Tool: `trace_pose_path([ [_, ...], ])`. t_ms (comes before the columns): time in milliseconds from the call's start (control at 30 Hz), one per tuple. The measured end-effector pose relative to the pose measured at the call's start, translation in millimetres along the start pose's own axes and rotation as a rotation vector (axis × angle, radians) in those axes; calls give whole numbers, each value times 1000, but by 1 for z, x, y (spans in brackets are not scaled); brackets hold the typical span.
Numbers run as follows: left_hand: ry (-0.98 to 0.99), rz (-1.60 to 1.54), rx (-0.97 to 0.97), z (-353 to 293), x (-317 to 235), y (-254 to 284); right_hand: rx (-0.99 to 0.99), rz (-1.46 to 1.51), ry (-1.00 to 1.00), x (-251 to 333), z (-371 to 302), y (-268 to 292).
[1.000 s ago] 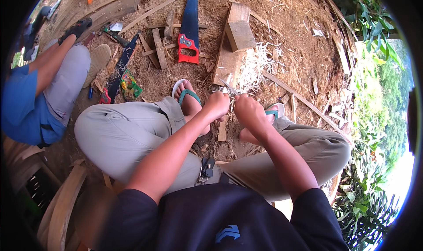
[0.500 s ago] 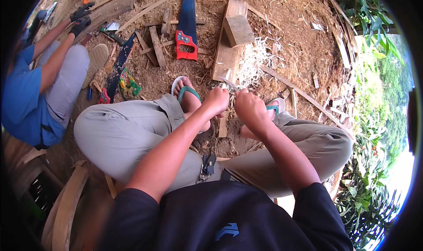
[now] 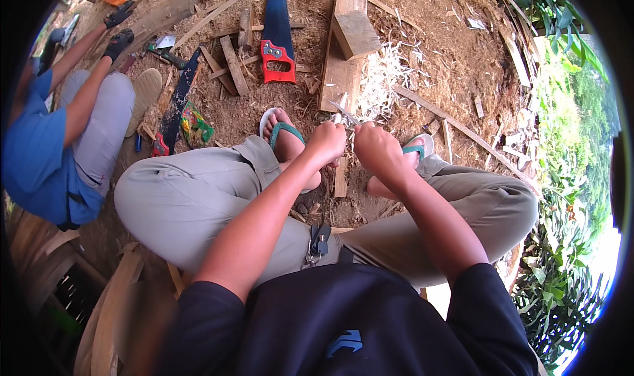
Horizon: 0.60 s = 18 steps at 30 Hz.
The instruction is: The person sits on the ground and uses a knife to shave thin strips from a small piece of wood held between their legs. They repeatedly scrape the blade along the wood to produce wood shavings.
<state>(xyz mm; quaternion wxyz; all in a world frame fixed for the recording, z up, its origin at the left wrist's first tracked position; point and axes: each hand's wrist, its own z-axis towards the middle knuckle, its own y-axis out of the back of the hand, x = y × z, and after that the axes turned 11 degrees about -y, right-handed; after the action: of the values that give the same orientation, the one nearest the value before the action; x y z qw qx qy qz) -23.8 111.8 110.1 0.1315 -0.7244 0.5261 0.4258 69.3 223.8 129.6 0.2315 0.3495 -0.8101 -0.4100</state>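
Right hand [image 3: 378, 146] around a knife [image 3: 348, 115], left hand [image 3: 327, 143] around pale wood [image 3: 337, 118] just beside, shavings [image 3: 380, 88] beyond.

The person wears a black short-sleeved cloth shirt [image 3: 290, 316] with an angular blue mark [image 3: 345, 341], loose grey-beige trousers [image 3: 178, 191] (the left cuff turned up), and white-soled flip-flops with green straps [image 3: 275, 134].

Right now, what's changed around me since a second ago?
The co-worker's dark gloves now show apart, the farther one toward the picture's top; earlier only one stood out clearly. Your view has shifted slightly. Your left grip stays close to your right grip, which still has the knife; the wooden block remains on its plank.
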Motion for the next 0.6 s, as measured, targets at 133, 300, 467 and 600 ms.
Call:
trace_pose_path([
  [133, 69, -54, -4, 0, -5, -1, 24, 4, -70, -4, 3, -3],
  [300, 14, 12, 11, 4, -9, -3, -91, 2, -131, -37, 51, -37],
  [467, 34, -6, -4, -1, -10, 2, 5, 135, -137, -12, 23, 19],
  [600, -162, 113, -171, 7, -3, 1, -71, 279, -90, -15, 18, 64],
])
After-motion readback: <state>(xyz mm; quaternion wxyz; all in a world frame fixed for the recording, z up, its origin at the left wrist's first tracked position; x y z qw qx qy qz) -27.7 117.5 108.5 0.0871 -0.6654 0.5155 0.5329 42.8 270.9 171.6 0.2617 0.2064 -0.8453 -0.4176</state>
